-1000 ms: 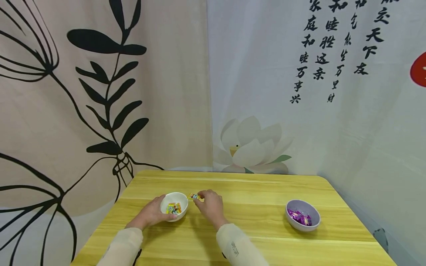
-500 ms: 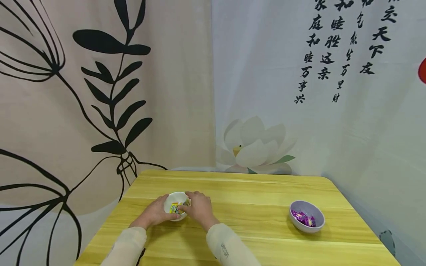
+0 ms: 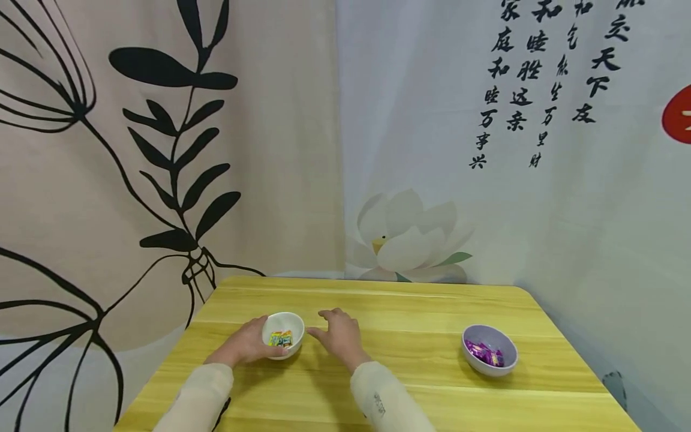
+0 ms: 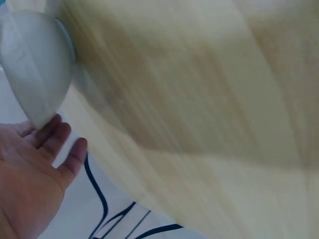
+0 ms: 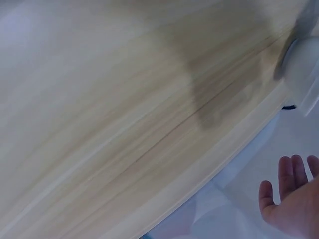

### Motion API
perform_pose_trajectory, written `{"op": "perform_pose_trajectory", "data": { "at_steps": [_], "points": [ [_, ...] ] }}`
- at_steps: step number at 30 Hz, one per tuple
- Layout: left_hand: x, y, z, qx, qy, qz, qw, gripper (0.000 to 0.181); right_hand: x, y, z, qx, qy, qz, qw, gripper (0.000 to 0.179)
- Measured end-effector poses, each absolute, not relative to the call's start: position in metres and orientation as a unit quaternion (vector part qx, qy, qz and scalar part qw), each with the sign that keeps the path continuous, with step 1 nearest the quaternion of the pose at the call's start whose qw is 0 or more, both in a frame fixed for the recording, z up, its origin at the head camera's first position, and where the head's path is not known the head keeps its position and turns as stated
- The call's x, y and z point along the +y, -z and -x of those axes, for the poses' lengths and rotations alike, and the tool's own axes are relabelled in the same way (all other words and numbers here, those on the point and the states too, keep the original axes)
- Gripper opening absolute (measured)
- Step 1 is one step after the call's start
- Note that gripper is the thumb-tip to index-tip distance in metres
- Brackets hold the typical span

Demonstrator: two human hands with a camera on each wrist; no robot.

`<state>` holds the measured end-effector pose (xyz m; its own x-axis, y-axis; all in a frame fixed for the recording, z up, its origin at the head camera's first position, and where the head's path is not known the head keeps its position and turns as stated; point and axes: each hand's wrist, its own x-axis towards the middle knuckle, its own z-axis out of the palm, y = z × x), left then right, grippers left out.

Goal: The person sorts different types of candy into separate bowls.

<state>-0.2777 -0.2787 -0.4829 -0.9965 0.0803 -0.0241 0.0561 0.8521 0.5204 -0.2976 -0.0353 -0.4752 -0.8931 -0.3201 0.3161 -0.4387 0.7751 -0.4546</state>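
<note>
On the left half of the table stands a white bowl [image 3: 292, 324] with small yellow wrapped candies [image 3: 281, 339] in it. My left hand [image 3: 247, 343] grips the bowl from its left side, thumb at the near rim and fingers round the far side. In the left wrist view, the fingertips touch the bowl's [image 4: 37, 64] rim. Just right of the bowl hovers my right hand [image 3: 342, 337], thumb and forefinger spread apart with nothing between them. The right wrist view shows this hand [image 5: 294, 199] apart from the bowl [image 5: 301, 72].
A pale purple bowl [image 3: 491, 372] stands at the right of the wooden table [image 3: 410, 336], with several purple wrapped candies [image 3: 486, 353] inside. Behind the table's far edge hangs a printed cloth backdrop [image 3: 291, 150].
My right hand carried a yellow candy leftward to the white bowl and let it go there. It has since drawn back to the right, unladen. The left hand kept holding the bowl.
</note>
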Motion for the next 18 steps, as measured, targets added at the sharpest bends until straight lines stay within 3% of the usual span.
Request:
{"op": "perform_pose_trajectory", "data": {
  "at_steps": [8, 18],
  "points": [
    [-0.265, 0.464, 0.277, 0.974, -0.223, -0.027, 0.041, 0.120, 0.013, 0.483, 0.305, -0.936, -0.282, -0.174, 0.116, 0.051],
    [-0.196, 0.451, 0.299, 0.971, -0.206, -0.120, -0.016, 0.098, 0.088, 0.491, 0.312, -0.962, -0.210, -0.132, 0.114, 0.063]
  ]
}}
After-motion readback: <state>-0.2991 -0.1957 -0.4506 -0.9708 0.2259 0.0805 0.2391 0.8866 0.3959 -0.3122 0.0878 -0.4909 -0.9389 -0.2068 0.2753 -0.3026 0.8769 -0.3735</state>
